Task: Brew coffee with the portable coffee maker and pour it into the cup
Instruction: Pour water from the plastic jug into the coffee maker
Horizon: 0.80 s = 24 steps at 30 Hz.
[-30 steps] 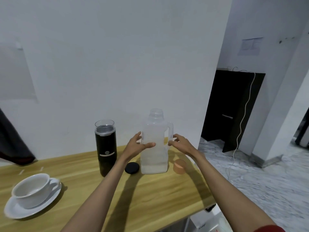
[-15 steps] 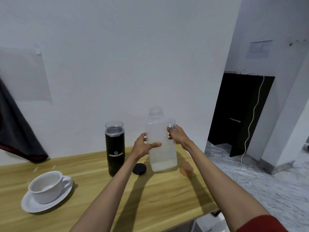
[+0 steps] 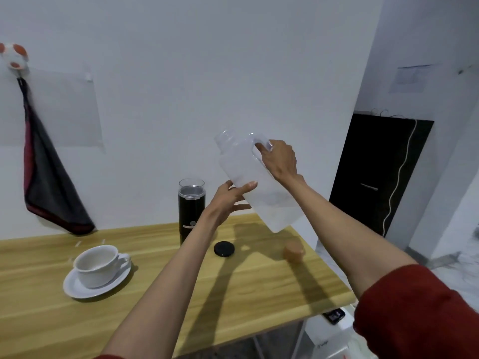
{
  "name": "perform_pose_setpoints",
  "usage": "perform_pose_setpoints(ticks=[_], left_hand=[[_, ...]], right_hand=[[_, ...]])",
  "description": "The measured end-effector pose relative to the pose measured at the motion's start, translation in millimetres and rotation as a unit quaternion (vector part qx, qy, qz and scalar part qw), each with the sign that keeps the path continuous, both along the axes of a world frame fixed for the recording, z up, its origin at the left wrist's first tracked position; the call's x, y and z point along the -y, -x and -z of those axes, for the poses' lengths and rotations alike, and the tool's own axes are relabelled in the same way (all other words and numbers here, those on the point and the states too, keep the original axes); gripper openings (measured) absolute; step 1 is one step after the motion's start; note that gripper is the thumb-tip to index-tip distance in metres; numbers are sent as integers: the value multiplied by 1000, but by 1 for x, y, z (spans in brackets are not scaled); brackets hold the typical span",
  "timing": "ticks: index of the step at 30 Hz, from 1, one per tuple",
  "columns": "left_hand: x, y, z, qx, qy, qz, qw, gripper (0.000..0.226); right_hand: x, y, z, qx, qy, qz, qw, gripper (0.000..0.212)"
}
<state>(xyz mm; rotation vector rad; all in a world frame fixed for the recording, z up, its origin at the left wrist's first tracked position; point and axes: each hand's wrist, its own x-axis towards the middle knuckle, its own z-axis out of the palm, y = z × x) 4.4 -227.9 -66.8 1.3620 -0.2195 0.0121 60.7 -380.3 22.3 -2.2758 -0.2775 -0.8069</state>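
A translucent water jug (image 3: pixel 261 195), partly filled and uncapped, hangs in the air above the table, tilted with its mouth toward the left. My right hand (image 3: pixel 280 161) grips its handle. My left hand (image 3: pixel 230 200) supports the jug's lower side with thumb and fingers spread. The black portable coffee maker (image 3: pixel 191 211) stands upright just left of my left hand, its clear top open. Its black lid (image 3: pixel 224 249) lies flat on the table. A white cup (image 3: pixel 97 264) on a white saucer (image 3: pixel 77 287) sits at the left, empty.
An orange jug cap (image 3: pixel 293 251) lies near the right edge of the wooden table (image 3: pixel 246 288). A dark cloth (image 3: pixel 49 182) hangs from a wall hook at the left. Beyond the table's right edge are a dark cabinet (image 3: pixel 375 174) and marble floor.
The jug has been lifted off the table and tilted, its mouth now leaning left toward the coffee maker. My right hand has closed round the handle; my left hand moved up with it.
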Motion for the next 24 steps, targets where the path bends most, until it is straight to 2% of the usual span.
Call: perform_pose_setpoints(ticks=[5,13,18,24], left_hand=[[-1,10,0,-18,28,44,998,55],[0,16,-7,-40,96,40,994,53],[-2,18,-3,-44,176,46,982,80],[-4,13,2,-58,230,39,971,87]], right_hand=[[-8,7,-12,33,90,5,995,62],[-21,12,-24,46,161,-14,986,59],[-32,11,-22,58,200,-28,978,60],[-40,6,-18,59,231,-27,971,61]])
